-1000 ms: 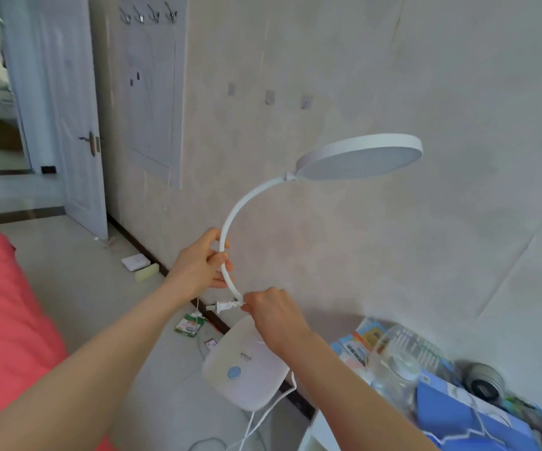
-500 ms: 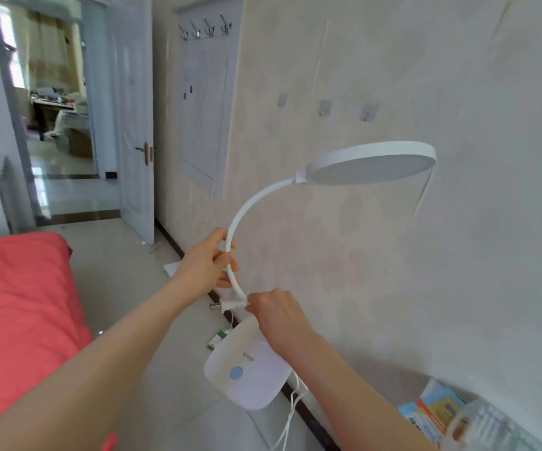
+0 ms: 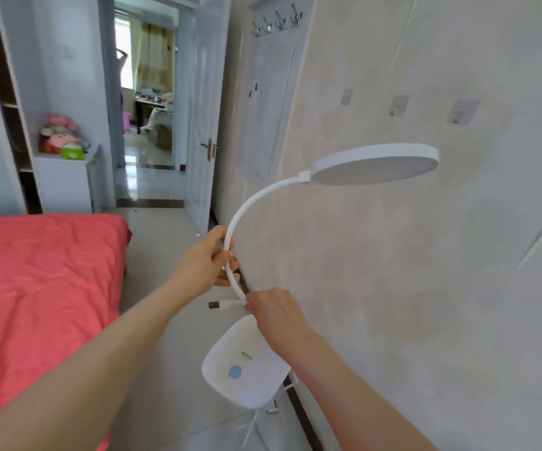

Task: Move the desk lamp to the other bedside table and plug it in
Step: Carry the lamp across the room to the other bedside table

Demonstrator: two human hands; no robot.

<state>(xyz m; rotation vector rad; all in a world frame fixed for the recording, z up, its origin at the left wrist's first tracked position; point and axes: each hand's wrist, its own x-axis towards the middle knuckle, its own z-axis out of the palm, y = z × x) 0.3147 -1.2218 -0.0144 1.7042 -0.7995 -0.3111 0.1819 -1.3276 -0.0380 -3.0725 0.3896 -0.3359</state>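
I hold a white desk lamp in the air beside the wall. Its round head points right, and its curved neck drops to a white base with a blue button. My left hand grips the neck about halfway down. My right hand pinches the lamp's white plug, whose dark prongs point left. The cord hangs below the base. A white bedside table with soft toys on top stands at the far end, left of the doorway.
A bed with a red cover fills the left side. A strip of tiled floor runs between bed and wall toward an open door. Coat hooks hang on the wall above.
The view has swung left and up: the cluttered table at lower right has left the frame, while the doorway, the far bedside table and more of the bed have appeared. Both hands keep their grips.
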